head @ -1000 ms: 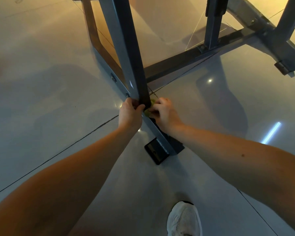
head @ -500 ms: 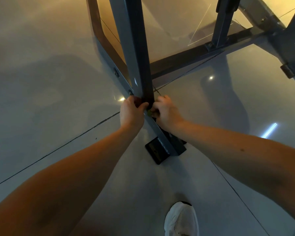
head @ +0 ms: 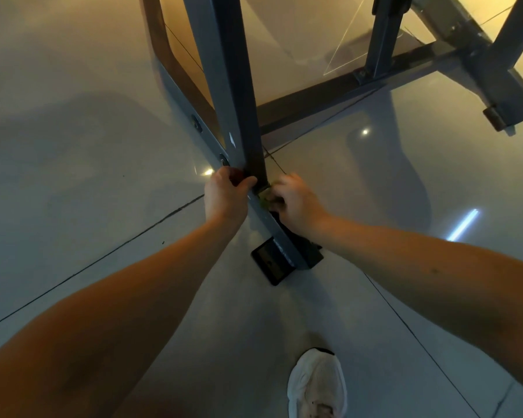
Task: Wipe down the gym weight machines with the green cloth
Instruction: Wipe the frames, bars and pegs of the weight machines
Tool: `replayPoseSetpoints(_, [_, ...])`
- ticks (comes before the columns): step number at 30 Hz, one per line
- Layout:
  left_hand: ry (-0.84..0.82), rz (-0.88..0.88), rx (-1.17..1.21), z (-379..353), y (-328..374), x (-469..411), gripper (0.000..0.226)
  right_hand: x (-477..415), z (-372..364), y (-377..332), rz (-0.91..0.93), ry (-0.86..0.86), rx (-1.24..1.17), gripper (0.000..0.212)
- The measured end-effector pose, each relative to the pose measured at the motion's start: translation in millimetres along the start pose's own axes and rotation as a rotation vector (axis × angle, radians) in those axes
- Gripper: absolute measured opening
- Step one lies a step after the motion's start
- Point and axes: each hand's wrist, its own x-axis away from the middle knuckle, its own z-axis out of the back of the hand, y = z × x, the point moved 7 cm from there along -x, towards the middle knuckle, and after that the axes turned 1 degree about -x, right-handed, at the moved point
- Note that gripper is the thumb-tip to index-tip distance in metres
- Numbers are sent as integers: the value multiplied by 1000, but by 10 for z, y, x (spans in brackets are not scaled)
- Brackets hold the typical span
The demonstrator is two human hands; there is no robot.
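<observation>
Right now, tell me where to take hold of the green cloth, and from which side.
I would take the bunched part of the cloth that shows just right of the post, coming from the right, where the right hand pinches it. The post and the left hand, curled round the post, block the left side, and the rest of the cloth is hidden.

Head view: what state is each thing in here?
left hand: grips the steel post at its base.
right hand: holds the green cloth.
green cloth: bunched against the floor rail.
steel post: stands on the floor rail.
white shoe: flat on the floor tiles.
</observation>
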Motion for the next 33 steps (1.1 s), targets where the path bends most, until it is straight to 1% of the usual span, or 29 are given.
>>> replayPoseSetpoints(2, [4, 1, -9, -2, -2, -8, 17, -99, -11, -28, -7, 19, -7, 3])
replayPoseSetpoints(3, [3, 1, -13, -7, -7, -16, 19, 0, -7, -3, -5, 30, -2, 3])
replayPoseSetpoints(5, [5, -1, -12, 4, -9, -33, 22, 413, 9, 64, 18, 33, -9, 4])
replayPoseSetpoints(7, [5, -1, -9, 15, -10, -47, 26, 895, 9, 156, 8, -5, -12, 6])
replayPoseSetpoints(9, [-2, -5, -8, 14, -25, -56, 28, 1141, -22, 232, -17, -50, -10, 7])
replayPoseSetpoints(12, [-18, -15, -10, 17, -18, -64, 24, 860, -32, 170, 17, -30, -2, 8])
replayPoseSetpoints(17, [-27, -19, -20, 36, 12, -75, 18, -77, -45, -85, 34, 88, -15, 7])
replayPoseSetpoints(19, [-19, -18, -39, 43, 15, -93, 18, -136, -66, -127, 41, 111, 2, 7])
replayPoseSetpoints(21, [-18, -13, -50, 49, 19, -89, 20, 83, -126, -120, 71, 117, 66, 5])
replayPoseSetpoints(22, [-18, -9, -50, 54, 20, -88, 21, 250, -204, -132, 90, 81, 98, 7])
replayPoseSetpoints(24, [-30, 1, -62, 54, 26, -79, 24, 599, -401, -233, 222, -64, 221, 16])
replayPoseSetpoints(25, [-32, 1, -73, 60, 22, -74, 25, 717, -444, -265, 274, -140, 266, 17])
replayPoseSetpoints(26, [-37, -4, -81, 64, 22, -64, 25, 755, -398, -304, 274, -183, 259, 14])
replayPoseSetpoints(27, [-45, -11, -88, 74, 30, -46, 24, 729, -301, -323, 224, -189, 221, 11])
replayPoseSetpoints(30, [-69, -21, -49, 141, 40, 8, 21, 579, 87, -365, 18, -82, -26, 14])
replayPoseSetpoints(33, [-77, -15, 41, 296, 75, 14, 16, 399, 426, -393, -215, 61, -443, 8])
